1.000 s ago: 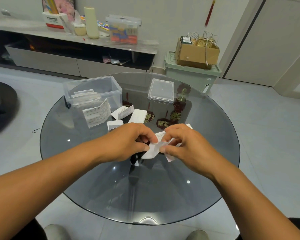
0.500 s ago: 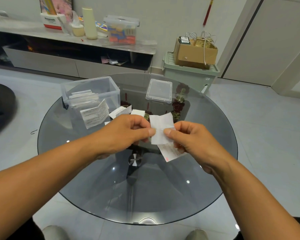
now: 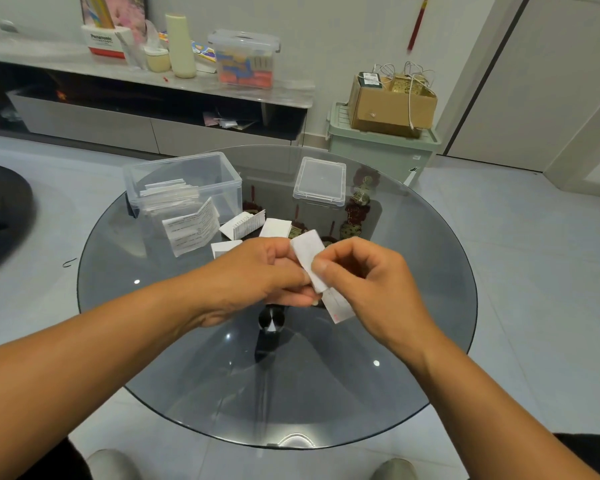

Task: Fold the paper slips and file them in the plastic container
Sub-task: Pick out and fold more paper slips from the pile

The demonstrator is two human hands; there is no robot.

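Sitting on the round smoked-glass table (image 3: 413, 341), a clear plastic container (image 3: 184, 183) is holding folded slips; both hands (image 3: 257, 275) (image 3: 371, 282) are pinching a white paper slip (image 3: 310, 258).

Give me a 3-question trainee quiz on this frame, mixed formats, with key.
1. True or false: the lid is on the container.
2. Multiple choice: the slip being folded is held by A) the left hand only, B) the right hand only, C) both hands.
3. Fill in: the filed slips stand inside the ____.

Key: 1 false, the lid lies apart on the table, right of the container. 2 C, both hands pinch it above the glass. 3 container.
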